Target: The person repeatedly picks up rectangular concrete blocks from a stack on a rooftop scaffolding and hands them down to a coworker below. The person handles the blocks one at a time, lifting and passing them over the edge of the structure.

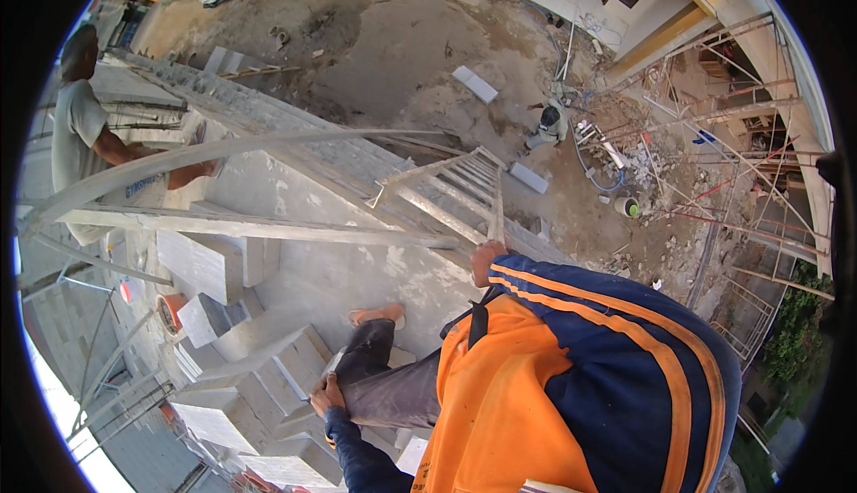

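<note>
At the slab's edge my right hand [486,262] is closed around the upper end of a pale ladder's [457,191] right rail. The ladder slopes down from the edge towards the ground below, its rungs dusty. My left hand [328,396] rests against my bent knee in dark trousers [390,392], and its fingers look loosely laid there with nothing visible in them. Below the knee, my sandalled foot [378,314] is on the grey concrete slab [308,283]. Pale blocks [299,372] are stacked close to my left hand.
Timber props [259,223] and a curved pole cross the slab. A person in a grey shirt [80,127] is at the far left; another person [549,121] works on the ground below. An orange bucket [170,311] stands by the blocks. Scaffolding [750,136] rises at right.
</note>
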`<action>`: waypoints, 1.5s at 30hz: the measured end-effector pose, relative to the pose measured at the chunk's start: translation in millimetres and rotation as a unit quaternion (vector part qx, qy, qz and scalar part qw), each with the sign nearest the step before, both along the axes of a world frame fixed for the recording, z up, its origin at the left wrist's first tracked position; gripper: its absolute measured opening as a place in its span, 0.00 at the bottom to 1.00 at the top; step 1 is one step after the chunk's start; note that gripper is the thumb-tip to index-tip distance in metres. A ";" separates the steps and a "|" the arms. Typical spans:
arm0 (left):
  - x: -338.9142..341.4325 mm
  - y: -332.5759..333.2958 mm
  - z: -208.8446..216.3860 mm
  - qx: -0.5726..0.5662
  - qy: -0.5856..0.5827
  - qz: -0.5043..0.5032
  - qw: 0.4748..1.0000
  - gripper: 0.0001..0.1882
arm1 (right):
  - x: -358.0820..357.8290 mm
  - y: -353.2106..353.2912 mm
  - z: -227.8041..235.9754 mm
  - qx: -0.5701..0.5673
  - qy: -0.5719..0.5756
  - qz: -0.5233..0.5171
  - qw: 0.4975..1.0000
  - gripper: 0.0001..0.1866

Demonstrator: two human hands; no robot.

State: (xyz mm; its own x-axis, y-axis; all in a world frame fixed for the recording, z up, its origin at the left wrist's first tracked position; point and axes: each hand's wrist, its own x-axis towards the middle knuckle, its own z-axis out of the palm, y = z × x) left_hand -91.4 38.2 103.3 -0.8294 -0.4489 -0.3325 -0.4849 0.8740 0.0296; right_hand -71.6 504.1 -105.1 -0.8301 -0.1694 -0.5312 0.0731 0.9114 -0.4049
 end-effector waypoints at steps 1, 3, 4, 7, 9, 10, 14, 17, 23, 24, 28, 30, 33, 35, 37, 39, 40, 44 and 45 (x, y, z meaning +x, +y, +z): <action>-0.5 0.1 -0.1 0.001 0.001 -0.003 1.000 0.22 | 0.7 0.1 -1.5 0.001 0.003 0.002 1.000 0.11; -0.9 0.4 0.2 0.000 -0.003 0.002 1.000 0.23 | 1.2 0.4 -2.4 0.000 0.005 0.005 1.000 0.12; -1.3 0.6 0.4 0.004 0.000 -0.001 1.000 0.23 | 1.2 0.6 -2.1 0.000 0.003 0.008 1.000 0.12; -2.6 1.9 1.4 0.021 -0.003 0.009 1.000 0.23 | -0.2 0.0 -0.3 0.012 -0.017 0.009 1.000 0.12; -3.4 3.1 2.0 0.016 -0.003 0.004 1.000 0.23 | -1.6 -0.7 0.4 0.019 -0.033 0.011 0.999 0.12; -3.7 3.7 2.3 0.013 -0.002 0.001 1.000 0.23 | -2.4 -1.0 0.5 0.020 -0.040 0.014 0.999 0.12; -4.8 5.7 3.3 0.016 0.000 -0.004 1.000 0.23 | -3.5 -2.1 0.4 0.028 -0.051 0.016 0.998 0.12; -4.9 6.9 3.6 0.021 -0.002 -0.006 1.000 0.23 | -2.8 -2.1 1.4 0.029 -0.041 0.015 0.999 0.13; -5.1 7.9 3.2 0.014 -0.005 -0.010 1.000 0.23 | -5.0 -1.0 3.9 0.025 -0.054 0.017 0.998 0.12; -5.2 7.8 3.3 0.011 -0.006 -0.011 1.000 0.23 | -5.6 -0.8 4.0 0.024 -0.057 0.018 0.998 0.12; -6.4 6.6 2.7 0.019 -0.005 -0.012 1.000 0.23 | -5.0 -0.7 3.6 0.023 -0.051 0.015 0.998 0.13; -6.8 6.1 2.0 0.014 -0.007 -0.013 1.000 0.23 | -3.8 -0.8 2.7 0.025 -0.041 0.010 0.999 0.13; -7.3 5.8 0.7 0.012 -0.008 -0.013 1.000 0.22 | -2.8 -1.1 0.8 0.027 -0.038 0.011 0.999 0.13; -7.7 5.7 0.3 0.015 -0.008 -0.012 1.000 0.22 | -3.0 -1.5 -0.2 0.030 -0.038 0.019 0.999 0.12; -8.3 6.2 0.2 0.022 -0.007 -0.013 1.000 0.22 | -3.3 -1.8 -0.6 0.031 -0.054 0.019 0.998 0.13; -8.3 7.2 0.9 0.019 -0.010 -0.010 1.000 0.22 | -3.7 -2.0 -0.3 0.032 -0.062 0.021 0.997 0.13; -8.2 8.0 1.3 0.019 -0.009 -0.012 1.000 0.21 | -3.9 -1.9 0.0 0.031 -0.062 0.024 0.997 0.13; -8.4 11.6 2.8 0.008 -0.011 -0.010 1.000 0.21 | -4.7 -2.2 1.9 0.042 -0.070 0.026 0.996 0.12; -8.5 12.2 3.0 0.008 -0.011 -0.007 1.000 0.21 | -4.7 -2.4 2.5 0.045 -0.064 0.023 0.997 0.12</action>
State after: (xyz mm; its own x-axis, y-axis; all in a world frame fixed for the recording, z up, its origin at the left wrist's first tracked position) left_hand -99.9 50.4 106.3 -0.8283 -0.4314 -0.3576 -0.4729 0.8805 0.0331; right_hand -76.4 501.7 -102.6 -0.7475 -0.1528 -0.6464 0.0762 0.9470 -0.3120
